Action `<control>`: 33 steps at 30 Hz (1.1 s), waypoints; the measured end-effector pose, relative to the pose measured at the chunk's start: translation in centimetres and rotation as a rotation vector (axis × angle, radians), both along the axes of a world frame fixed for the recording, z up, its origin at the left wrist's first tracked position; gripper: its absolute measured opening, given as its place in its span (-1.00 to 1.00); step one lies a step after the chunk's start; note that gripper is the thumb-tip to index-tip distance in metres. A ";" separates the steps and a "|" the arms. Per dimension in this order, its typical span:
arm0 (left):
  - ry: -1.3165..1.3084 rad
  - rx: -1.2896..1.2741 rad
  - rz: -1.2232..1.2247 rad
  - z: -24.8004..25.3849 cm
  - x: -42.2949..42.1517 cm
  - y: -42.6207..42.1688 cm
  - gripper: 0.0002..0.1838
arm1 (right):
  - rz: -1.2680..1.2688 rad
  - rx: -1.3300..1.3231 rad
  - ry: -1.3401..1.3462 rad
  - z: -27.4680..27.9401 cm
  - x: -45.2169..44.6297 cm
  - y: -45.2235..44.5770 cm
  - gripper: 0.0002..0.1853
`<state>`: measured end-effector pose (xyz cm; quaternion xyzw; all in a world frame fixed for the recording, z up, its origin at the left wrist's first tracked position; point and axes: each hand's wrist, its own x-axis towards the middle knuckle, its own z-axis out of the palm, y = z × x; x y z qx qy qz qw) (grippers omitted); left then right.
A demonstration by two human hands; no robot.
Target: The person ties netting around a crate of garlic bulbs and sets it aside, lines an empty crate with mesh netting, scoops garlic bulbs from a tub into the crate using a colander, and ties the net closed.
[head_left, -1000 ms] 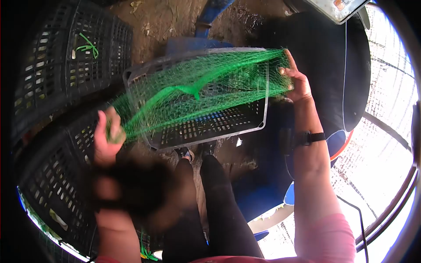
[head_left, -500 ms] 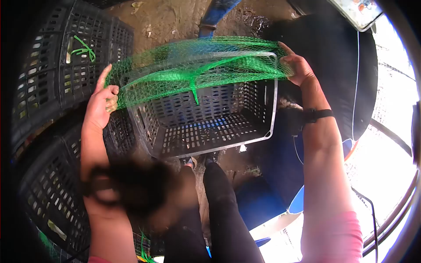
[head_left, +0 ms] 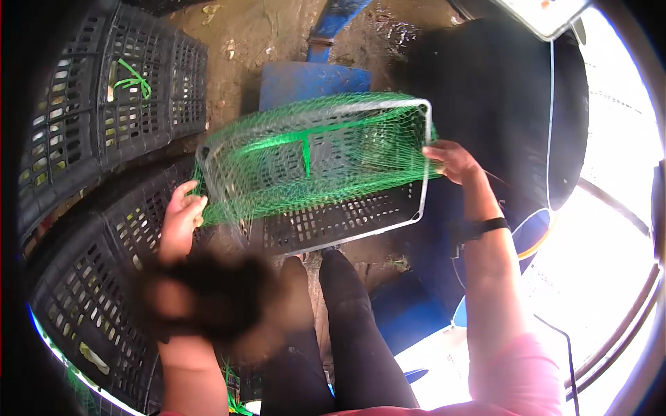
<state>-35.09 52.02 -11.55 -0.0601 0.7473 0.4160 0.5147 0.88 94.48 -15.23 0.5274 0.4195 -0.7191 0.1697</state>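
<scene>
Net (head_left: 326, 186) spans crate (head_left: 426, 177) left-to-right, long axes aligned; near edge short of near rim (head_left: 347, 239). My left hand (head_left: 183, 216) and right hand (head_left: 456, 163) grasp its ends.

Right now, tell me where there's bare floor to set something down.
Mostly bare: floor between the left-hand crates and blue plate, dotted with scraps; another, wet-looking patch between the blue post and black object. Crowded: the middle crate, with green net across it.
</scene>
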 end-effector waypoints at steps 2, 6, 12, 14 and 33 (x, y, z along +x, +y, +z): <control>0.040 -0.030 -0.131 -1.8 0.5 -1.7 -0.46 | -0.089 0.054 0.003 -1.9 1.0 -0.9 -0.65; 0.362 -0.163 -0.369 -6.9 3.3 -2.1 -0.37 | -0.329 0.057 0.137 -0.8 0.3 -3.8 -0.72; 0.377 -0.051 -0.066 0.3 -1.3 5.9 -0.34 | -0.436 0.112 0.274 -0.9 -1.4 -2.3 -0.86; 0.332 0.038 0.038 -0.8 -4.6 7.1 -0.47 | -0.524 0.153 0.306 -0.8 -3.4 -1.2 -0.86; -0.533 0.331 0.259 0.1 2.5 4.4 -0.59 | -0.255 0.029 0.037 2.6 2.6 -9.2 -0.78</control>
